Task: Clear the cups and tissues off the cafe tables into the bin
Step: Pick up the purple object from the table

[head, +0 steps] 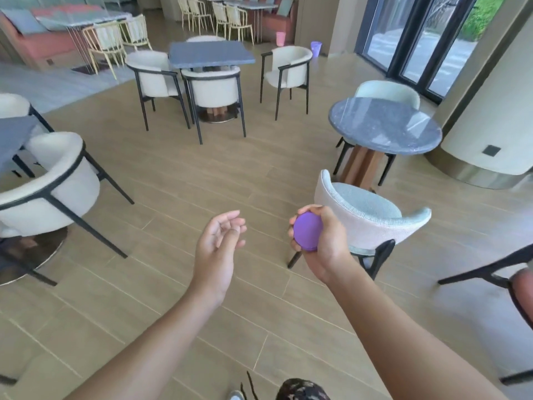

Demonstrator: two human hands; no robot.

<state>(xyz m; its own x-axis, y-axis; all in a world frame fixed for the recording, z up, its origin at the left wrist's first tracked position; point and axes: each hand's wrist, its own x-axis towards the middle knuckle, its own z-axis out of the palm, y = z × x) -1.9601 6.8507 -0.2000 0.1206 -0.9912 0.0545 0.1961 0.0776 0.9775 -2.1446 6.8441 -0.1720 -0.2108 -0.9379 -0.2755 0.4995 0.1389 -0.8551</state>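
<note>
Right hand (pixel 326 246): you grasp a round purple cup (pixel 308 230), before the round grey stone desk (pixel 383 128).
Left hand (pixel 217 246): released, fingers relaxed, left of that desk.

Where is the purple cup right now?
In the head view, the purple cup is gripped in the person's right hand, right of centre, in front of the pale armchair by the round table.

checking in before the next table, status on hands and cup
Left hand open, empty. Right hand grips purple cup. Purple bin far across the floor, white chair near the path.
</note>
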